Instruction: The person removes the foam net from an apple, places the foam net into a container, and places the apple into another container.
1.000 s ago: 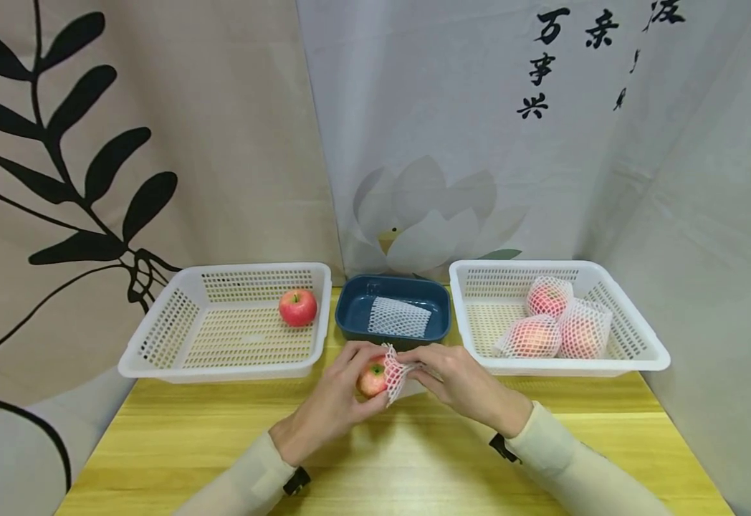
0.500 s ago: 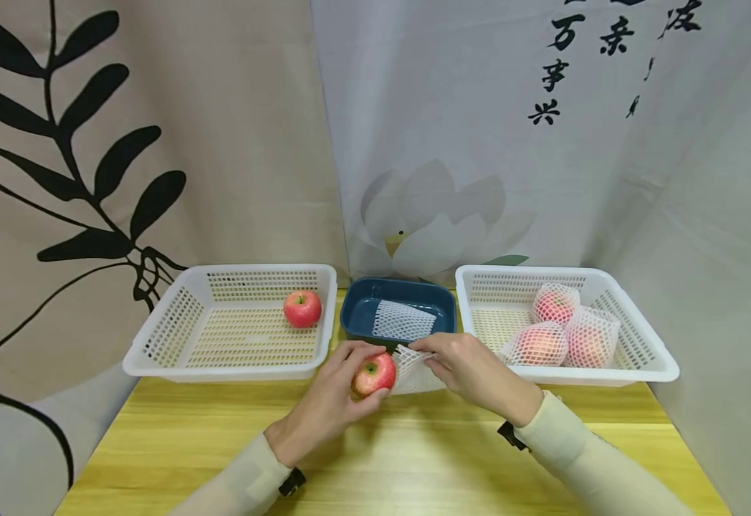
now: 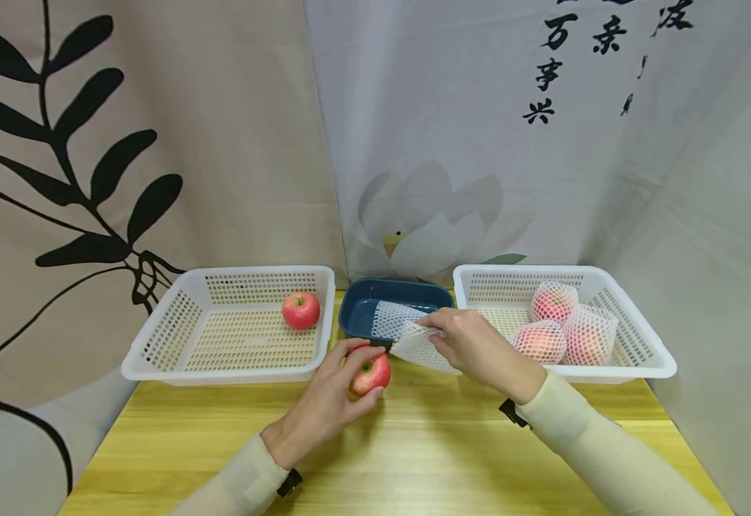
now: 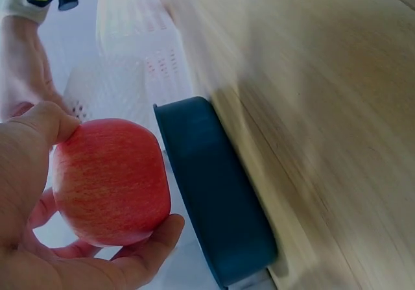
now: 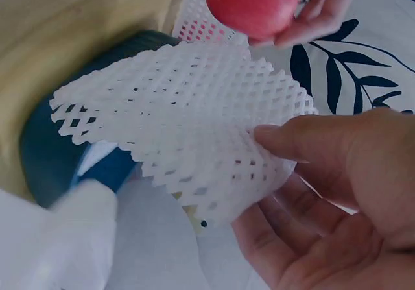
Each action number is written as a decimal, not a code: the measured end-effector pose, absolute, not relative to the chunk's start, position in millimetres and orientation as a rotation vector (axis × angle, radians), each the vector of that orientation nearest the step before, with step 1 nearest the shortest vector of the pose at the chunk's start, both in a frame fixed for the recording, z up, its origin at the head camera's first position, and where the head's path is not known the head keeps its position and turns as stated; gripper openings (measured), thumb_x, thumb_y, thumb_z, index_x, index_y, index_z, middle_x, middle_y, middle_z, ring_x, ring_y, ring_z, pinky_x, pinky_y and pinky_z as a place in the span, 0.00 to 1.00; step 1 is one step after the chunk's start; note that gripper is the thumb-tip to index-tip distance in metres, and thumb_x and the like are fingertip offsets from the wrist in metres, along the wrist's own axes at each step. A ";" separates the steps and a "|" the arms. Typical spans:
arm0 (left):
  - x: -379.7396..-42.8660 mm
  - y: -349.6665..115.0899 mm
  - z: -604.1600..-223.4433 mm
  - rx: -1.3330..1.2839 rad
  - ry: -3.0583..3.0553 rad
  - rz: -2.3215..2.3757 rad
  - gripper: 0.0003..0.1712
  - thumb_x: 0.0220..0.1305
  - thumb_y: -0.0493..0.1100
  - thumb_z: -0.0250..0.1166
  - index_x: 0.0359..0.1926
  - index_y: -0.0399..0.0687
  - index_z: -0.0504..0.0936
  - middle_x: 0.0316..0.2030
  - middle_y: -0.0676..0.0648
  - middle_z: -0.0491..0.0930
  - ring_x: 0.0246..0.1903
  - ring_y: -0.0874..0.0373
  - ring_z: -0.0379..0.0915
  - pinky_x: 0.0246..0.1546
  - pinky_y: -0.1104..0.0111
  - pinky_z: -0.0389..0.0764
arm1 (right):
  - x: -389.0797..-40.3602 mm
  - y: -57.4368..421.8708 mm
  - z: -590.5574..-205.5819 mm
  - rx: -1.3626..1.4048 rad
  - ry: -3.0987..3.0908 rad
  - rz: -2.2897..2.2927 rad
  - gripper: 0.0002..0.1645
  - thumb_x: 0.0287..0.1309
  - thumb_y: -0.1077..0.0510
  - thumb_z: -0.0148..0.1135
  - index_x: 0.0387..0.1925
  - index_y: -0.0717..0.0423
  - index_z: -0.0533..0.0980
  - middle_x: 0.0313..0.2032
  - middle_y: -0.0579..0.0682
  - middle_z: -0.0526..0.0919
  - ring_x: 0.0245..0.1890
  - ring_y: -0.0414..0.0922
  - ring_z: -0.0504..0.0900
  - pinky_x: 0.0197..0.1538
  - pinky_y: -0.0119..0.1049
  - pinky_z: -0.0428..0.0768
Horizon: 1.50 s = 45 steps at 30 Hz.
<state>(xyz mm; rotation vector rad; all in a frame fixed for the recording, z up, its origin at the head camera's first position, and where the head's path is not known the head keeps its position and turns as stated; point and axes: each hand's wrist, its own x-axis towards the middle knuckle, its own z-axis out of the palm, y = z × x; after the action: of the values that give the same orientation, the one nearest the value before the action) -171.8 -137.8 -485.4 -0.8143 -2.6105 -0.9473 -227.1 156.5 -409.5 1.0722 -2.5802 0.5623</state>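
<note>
One smooth, rounded apple (image 4: 113,180) is gripped in the left hand (image 3: 322,403); the right hand (image 3: 484,352) pinches a white diamond-mesh net (image 5: 188,111).

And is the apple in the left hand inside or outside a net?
Outside: the apple is bare; the right hand holds a white net away from it.

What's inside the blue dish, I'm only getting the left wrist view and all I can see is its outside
Observer: White mesh netting lies flat in the blue dish, as the head view shows.
Operator: Besides the red apple in the left hand, is any other bare apple out there?
Observer: Yes, one more bare apple sits in the left white basket, toward its right end.
</note>
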 end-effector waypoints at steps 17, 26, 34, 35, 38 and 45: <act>-169.6 -138.5 -488.5 -0.880 -2.600 -0.770 0.34 0.75 0.49 0.83 0.78 0.61 0.83 0.78 0.39 0.75 0.72 0.42 0.79 0.68 0.49 0.92 | -260.8 145.1 -385.2 1.015 -2.568 0.527 0.13 0.75 0.70 0.73 0.56 0.64 0.92 0.48 0.59 0.97 0.39 0.52 0.94 0.44 0.47 0.95; -167.9 -139.7 -488.0 -0.868 -2.638 -0.790 0.35 0.75 0.49 0.83 0.78 0.62 0.82 0.79 0.40 0.74 0.72 0.41 0.78 0.67 0.52 0.93 | -286.5 130.2 -383.0 0.963 -2.662 0.489 0.10 0.77 0.66 0.72 0.54 0.59 0.93 0.48 0.57 0.97 0.45 0.54 0.96 0.50 0.50 0.96; -167.5 -138.3 -491.9 -0.889 -2.588 -0.749 0.34 0.74 0.49 0.84 0.77 0.60 0.84 0.77 0.38 0.76 0.71 0.41 0.80 0.67 0.50 0.93 | -308.8 118.9 -387.7 0.926 -2.751 0.444 0.11 0.79 0.66 0.70 0.55 0.60 0.92 0.52 0.58 0.97 0.46 0.57 0.97 0.53 0.51 0.97; -167.4 -138.0 -492.1 -0.890 -2.583 -0.742 0.34 0.74 0.49 0.84 0.77 0.60 0.84 0.77 0.38 0.77 0.70 0.41 0.80 0.67 0.50 0.93 | -310.9 117.8 -388.6 0.913 -2.761 0.442 0.11 0.79 0.66 0.70 0.56 0.59 0.92 0.53 0.58 0.97 0.46 0.56 0.97 0.52 0.50 0.97; -167.1 -137.1 -492.8 -0.896 -2.571 -0.742 0.34 0.74 0.48 0.84 0.76 0.59 0.85 0.76 0.38 0.78 0.70 0.41 0.81 0.67 0.49 0.93 | -316.8 114.5 -392.0 0.862 -2.802 0.424 0.11 0.81 0.64 0.70 0.57 0.57 0.92 0.53 0.57 0.97 0.44 0.55 0.97 0.50 0.49 0.98; -165.8 -135.9 -494.6 -0.892 -2.601 -0.771 0.34 0.74 0.47 0.84 0.76 0.59 0.85 0.76 0.39 0.77 0.72 0.42 0.79 0.68 0.49 0.93 | -331.0 107.0 -395.9 0.759 -2.833 0.402 0.12 0.79 0.64 0.67 0.54 0.54 0.93 0.49 0.54 0.97 0.42 0.54 0.95 0.46 0.50 0.96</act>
<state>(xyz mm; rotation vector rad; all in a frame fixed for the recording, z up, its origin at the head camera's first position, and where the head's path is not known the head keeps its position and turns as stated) -165.8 -135.9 -494.6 -0.8920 -2.6012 -0.7712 -331.0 107.0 -395.9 0.7585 -2.8326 0.4023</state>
